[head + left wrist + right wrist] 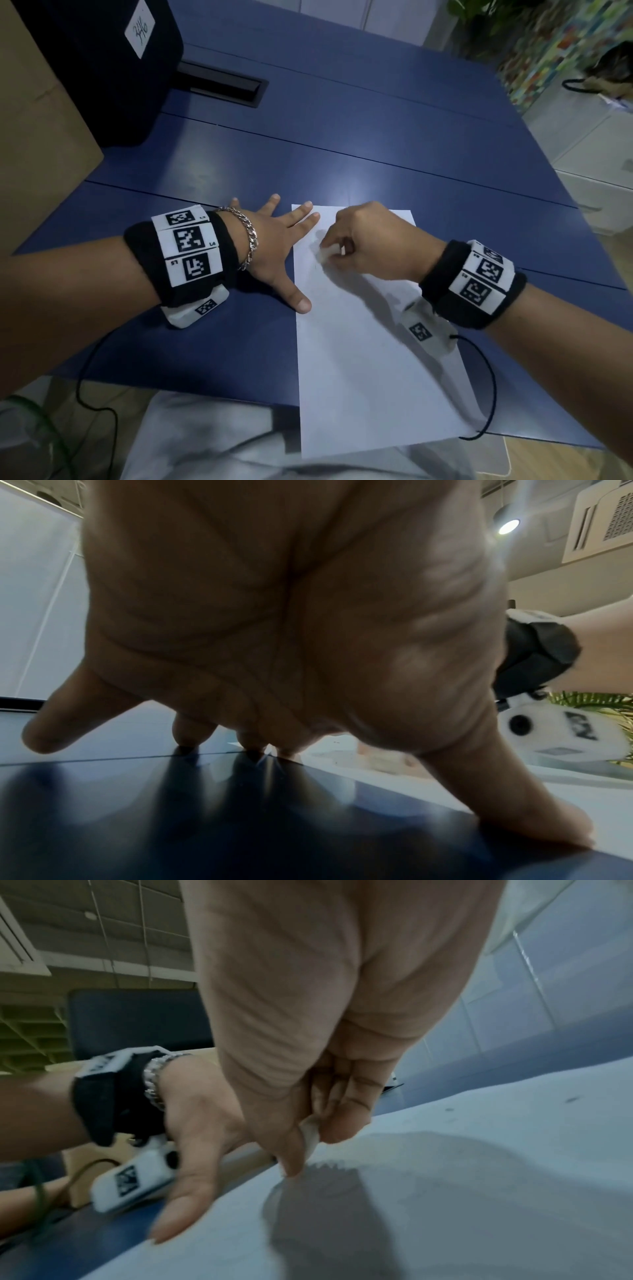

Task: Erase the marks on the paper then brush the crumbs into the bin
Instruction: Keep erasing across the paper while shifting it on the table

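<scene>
A white sheet of paper (370,359) lies on the blue table (342,137), its near end hanging over the front edge. My right hand (363,240) pinches a small white eraser (327,251) against the paper's upper part; the eraser (310,1138) shows between thumb and fingers in the right wrist view. Faint grey marks (315,240) lie beside it, and small dark specks (572,1099) dot the paper farther off. My left hand (274,246) lies flat with fingers spread, thumb and two fingertips pressing the paper's left edge (205,1229).
A black box-shaped bin (102,68) with a white label stands at the back left, beside a cardboard box (37,154). A recessed black slot (222,84) sits in the table behind it. Thin cables (489,377) trail from both wrist cameras over the front edge.
</scene>
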`<state>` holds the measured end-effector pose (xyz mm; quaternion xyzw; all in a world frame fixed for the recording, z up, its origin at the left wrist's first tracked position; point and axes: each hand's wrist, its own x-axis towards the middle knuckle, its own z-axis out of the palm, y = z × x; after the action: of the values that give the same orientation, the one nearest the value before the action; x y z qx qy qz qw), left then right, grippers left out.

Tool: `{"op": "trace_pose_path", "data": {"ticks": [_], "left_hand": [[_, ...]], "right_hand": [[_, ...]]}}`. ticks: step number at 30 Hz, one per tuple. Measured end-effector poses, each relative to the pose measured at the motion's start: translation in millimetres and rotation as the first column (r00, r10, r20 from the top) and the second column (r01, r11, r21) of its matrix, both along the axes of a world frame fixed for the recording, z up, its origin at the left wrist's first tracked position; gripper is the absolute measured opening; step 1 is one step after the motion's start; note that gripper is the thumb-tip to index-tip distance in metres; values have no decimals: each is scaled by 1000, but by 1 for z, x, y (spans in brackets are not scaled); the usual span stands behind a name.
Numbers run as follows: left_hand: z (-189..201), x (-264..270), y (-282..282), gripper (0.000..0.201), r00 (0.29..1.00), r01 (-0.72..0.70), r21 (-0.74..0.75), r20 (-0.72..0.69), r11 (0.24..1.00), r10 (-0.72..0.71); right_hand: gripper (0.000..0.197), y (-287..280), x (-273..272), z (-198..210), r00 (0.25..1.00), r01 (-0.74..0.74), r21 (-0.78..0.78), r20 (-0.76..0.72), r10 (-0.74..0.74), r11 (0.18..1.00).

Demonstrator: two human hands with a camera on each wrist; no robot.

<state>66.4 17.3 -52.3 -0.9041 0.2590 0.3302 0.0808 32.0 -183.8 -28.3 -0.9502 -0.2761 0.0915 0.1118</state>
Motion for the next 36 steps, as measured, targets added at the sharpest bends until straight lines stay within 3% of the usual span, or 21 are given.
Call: {"op": "trace_pose_path", "data": {"ticks": [2, 6, 11, 15, 19, 24, 28, 33, 36], "left_hand": [[0, -1, 0, 161, 1000, -5, -5, -2, 1000, 5], [0, -1, 1, 160, 1000, -3, -2, 0, 1000, 3], [1, -1, 0, 161, 1000, 0, 2, 4, 1000, 0], [2, -1, -1, 160, 1000, 0, 6, 6, 1000, 0], [4, -1, -2, 161, 1000, -1, 23, -1, 1000, 1], [2, -2, -1, 161, 1000, -6, 14, 1, 1000, 6], [3, 0, -3, 163, 1000, -5, 21, -3, 1000, 5], [2, 0, -1, 164, 1000, -8, 11, -12, 1000, 8], [2, 0, -2, 164, 1000, -14, 9, -18, 1000, 14]], "right_hand": [[16, -1, -2, -2, 998, 52, 21, 45, -53, 998], [10, 6, -24, -7, 996, -84, -1, -36, 84, 996], [18, -6, -10, -8, 996, 70, -3, 57, -70, 998], [10, -1, -25, -7, 998, -50, -3, -34, 50, 999], [14, -14, -13, -5, 996, 83, -17, 47, -82, 996], [9, 9, -29, -3, 993, -110, -24, -47, 109, 994], [14, 6, 1, -5, 996, 54, -17, 69, -52, 998], [11, 21, -11, -3, 994, -112, 23, -5, 113, 993], [13, 11, 8, -6, 998, 8, 16, 65, -9, 1000]]}}
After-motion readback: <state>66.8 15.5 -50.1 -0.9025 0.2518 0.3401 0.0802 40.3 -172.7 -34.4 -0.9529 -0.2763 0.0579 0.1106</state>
